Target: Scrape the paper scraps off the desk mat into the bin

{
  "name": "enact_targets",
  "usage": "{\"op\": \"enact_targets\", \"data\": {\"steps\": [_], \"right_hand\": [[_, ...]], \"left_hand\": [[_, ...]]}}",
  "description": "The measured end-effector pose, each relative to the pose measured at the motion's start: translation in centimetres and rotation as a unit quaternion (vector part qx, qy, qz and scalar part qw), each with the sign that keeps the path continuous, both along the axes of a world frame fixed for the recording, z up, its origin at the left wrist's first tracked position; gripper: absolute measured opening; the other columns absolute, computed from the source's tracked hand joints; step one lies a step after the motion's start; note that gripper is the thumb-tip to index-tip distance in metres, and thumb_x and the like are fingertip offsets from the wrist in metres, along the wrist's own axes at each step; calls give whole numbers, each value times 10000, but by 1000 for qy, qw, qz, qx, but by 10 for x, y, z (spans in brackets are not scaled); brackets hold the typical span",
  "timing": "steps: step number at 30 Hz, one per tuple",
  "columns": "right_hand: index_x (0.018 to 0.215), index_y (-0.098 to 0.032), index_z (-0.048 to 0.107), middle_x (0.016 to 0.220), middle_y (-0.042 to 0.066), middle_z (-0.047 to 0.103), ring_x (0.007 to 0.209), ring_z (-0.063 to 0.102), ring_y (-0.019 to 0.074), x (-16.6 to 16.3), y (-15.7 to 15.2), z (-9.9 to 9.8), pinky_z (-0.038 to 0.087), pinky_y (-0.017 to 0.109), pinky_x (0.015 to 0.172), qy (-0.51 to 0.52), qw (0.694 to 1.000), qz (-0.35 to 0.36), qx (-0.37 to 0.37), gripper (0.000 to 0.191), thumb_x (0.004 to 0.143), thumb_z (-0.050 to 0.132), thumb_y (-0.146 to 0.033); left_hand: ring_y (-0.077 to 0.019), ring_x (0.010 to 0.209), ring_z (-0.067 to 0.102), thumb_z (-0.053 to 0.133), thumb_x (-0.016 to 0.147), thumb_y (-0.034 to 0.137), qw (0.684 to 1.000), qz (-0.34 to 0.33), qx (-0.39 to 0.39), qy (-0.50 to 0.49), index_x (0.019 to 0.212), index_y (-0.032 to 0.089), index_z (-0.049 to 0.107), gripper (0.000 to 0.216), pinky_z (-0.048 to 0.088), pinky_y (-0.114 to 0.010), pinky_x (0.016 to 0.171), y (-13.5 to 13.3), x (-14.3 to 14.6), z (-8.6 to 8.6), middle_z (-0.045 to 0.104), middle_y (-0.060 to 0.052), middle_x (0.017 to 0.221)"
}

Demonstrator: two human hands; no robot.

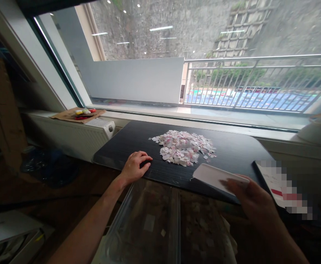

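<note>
A heap of small white and pink paper scraps (184, 147) lies in the middle of a black table (232, 154). My left hand (135, 167) rests on the table's near edge, left of the heap, fingers curled down with nothing seen in them. My right hand (252, 198) holds a flat white card (214, 176) by its right end, its edge low over the table just below and right of the heap.
A clear plastic bin (149, 223) with a few scraps in it stands under the table's near edge. A paper sheet (276, 183) lies at the table's right end. A white radiator (75, 134) with a cardboard piece (75, 115) stands left, under the window.
</note>
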State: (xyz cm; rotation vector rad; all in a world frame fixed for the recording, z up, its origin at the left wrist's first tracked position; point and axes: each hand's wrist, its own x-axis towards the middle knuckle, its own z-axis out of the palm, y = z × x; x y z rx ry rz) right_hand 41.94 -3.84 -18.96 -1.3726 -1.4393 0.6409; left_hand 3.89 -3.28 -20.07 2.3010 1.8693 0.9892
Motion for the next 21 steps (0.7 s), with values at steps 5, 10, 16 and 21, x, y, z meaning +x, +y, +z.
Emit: {"op": "enact_targets", "data": {"steps": [5, 10, 16, 21], "right_hand": [[908, -195, 721, 805, 51, 777, 767, 708, 243, 3, -7, -3, 580, 378, 744, 98, 994, 21, -45, 422, 711, 770, -565], [809, -198, 719, 749, 33, 763, 717, 698, 219, -7, -5, 5, 582, 341, 696, 128, 989, 44, -58, 394, 681, 797, -562], [899, -207, 727, 794, 45, 780, 756, 734, 248, 5, -23, 4, 606, 351, 721, 140, 986, 48, -81, 437, 673, 804, -573], [934, -209, 727, 810, 51, 781, 745, 732, 248, 14, -23, 5, 612, 344, 702, 98, 992, 44, -61, 410, 701, 792, -540]], "left_hand": [[-227, 993, 612, 558, 862, 285, 1000, -2, -3, 5, 990, 223, 724, 218, 461, -425, 951, 0, -1, 1, 665, -61, 1032], [-229, 984, 614, 547, 868, 290, 1000, -6, 0, 6, 987, 215, 726, 228, 463, -429, 936, 0, -2, 2, 664, -66, 1026], [-228, 999, 612, 553, 870, 296, 1000, -6, 1, 6, 985, 229, 724, 217, 458, -423, 947, 0, -2, 1, 665, -59, 1031], [-228, 990, 614, 558, 861, 291, 1000, -5, 1, 5, 978, 229, 727, 214, 465, -422, 943, 0, -2, 1, 668, -58, 1025]]}}
